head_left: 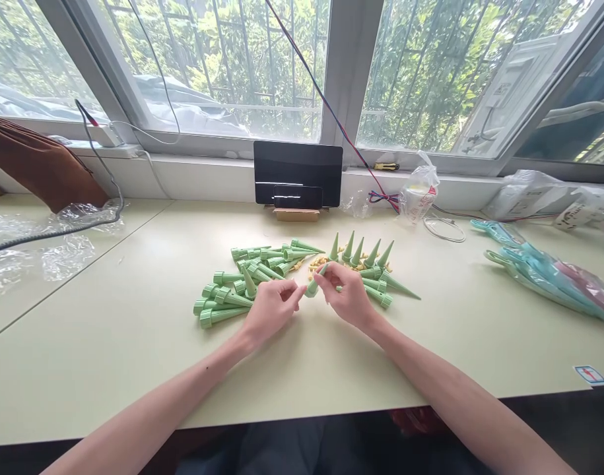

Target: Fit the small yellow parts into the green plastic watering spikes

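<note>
My right hand pinches a green cone-shaped spike, its wide end pointing toward my left hand. My left hand is curled, with thumb and forefinger pinched together right at the spike's open end; what they hold is too small to make out. A pile of green spikes lies on its side to the left. Several more spikes stand upright in a row behind my right hand. Small yellow pieces lie scattered between the two groups.
A pale table carries everything. A dark tablet on a stand leans at the window sill. A brown bag and clear plastic are at the left; packed blue and pink items lie at the right. Cables trail near a plastic bag.
</note>
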{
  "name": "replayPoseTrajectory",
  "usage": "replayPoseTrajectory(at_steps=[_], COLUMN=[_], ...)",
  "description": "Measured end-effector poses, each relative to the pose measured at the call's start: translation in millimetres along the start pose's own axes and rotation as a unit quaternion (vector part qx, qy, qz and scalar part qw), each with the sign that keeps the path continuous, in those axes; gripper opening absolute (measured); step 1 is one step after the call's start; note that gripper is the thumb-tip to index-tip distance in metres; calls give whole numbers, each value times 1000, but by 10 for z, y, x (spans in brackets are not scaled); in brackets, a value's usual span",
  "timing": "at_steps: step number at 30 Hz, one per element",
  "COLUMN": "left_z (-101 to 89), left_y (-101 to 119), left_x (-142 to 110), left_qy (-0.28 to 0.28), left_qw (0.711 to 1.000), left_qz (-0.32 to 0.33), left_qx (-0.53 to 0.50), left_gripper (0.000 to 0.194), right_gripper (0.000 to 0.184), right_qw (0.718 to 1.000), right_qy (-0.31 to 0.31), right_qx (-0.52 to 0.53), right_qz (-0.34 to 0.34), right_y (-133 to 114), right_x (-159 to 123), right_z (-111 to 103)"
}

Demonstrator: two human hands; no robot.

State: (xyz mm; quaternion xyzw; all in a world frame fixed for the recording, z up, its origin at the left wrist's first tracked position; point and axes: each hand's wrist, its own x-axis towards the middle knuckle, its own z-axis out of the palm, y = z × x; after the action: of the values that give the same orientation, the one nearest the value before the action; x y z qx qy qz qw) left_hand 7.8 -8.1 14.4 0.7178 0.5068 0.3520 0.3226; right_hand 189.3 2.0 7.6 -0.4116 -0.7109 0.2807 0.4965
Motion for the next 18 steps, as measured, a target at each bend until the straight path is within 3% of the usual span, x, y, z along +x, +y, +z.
replayPoseTrajectory(at_steps=[7, 11, 18], left_z=[53, 101, 165], left_y=[-24, -3, -37], left_x=[-20, -46, -80], left_qy=[6, -28, -50], left_qw=[994, 987, 981], left_qz=[73, 114, 138], left_qx=[84, 110, 124], left_gripper=[43, 45, 42], right_gripper=[27, 23, 30], right_qw=[1000, 998, 993], right_qy=[17, 62, 66], right_qx=[-2, -20, -93], right_qz=[-9, -25, -42], right_y=[-18, -46, -2], right_x=[9, 25, 43], right_z=[-32, -75, -103])
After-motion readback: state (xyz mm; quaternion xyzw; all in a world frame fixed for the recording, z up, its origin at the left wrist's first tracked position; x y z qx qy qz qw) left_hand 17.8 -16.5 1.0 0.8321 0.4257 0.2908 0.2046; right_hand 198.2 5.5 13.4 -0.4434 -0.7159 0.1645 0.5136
